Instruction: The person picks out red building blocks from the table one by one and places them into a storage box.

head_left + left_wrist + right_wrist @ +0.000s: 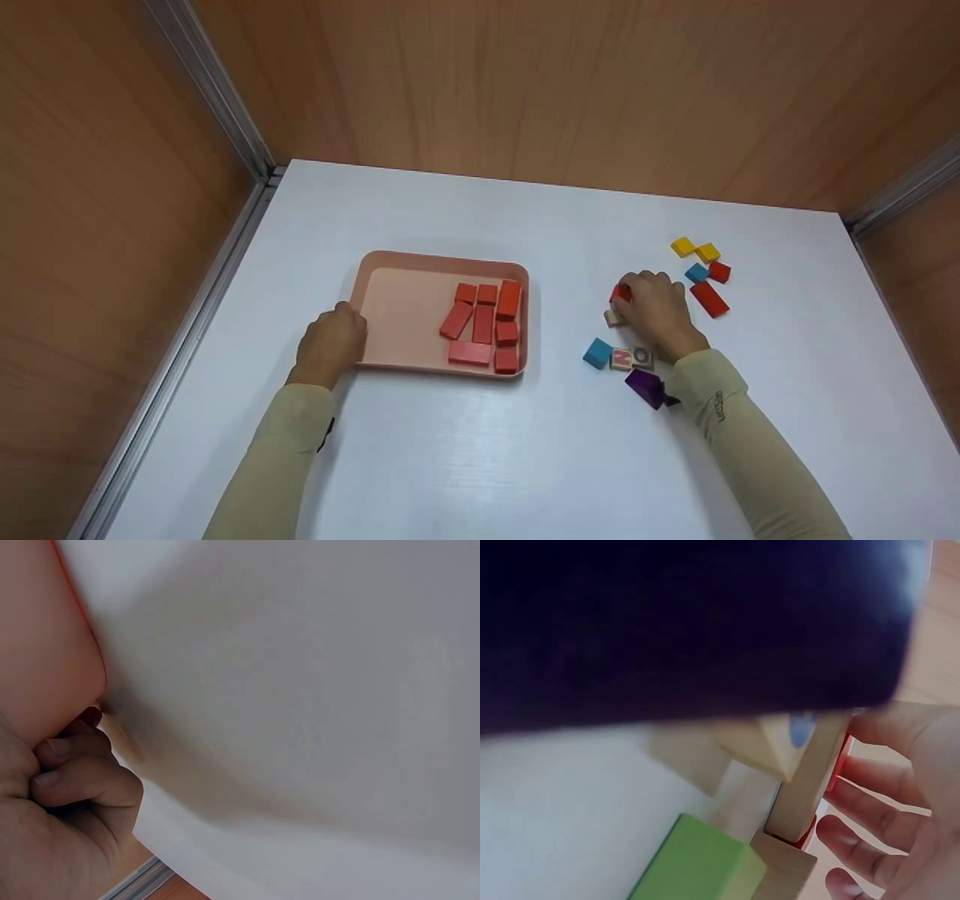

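Note:
My left hand holds the left side of a pink tray. In the left wrist view its curled fingers grip the tray's corner. Several red blocks lie in the right half of the tray. To the right, my right hand pinches a red block, mostly hidden by the fingers. A small wooden block sits just below it. In the right wrist view, the red block shows between the fingers and a wooden block, and a dark purple block covers the top.
Below the right hand lie a blue block, two letter blocks and a purple block. Farther right are two yellow blocks, another blue block and two red blocks. A green block shows in the right wrist view. Wooden panels border the white table.

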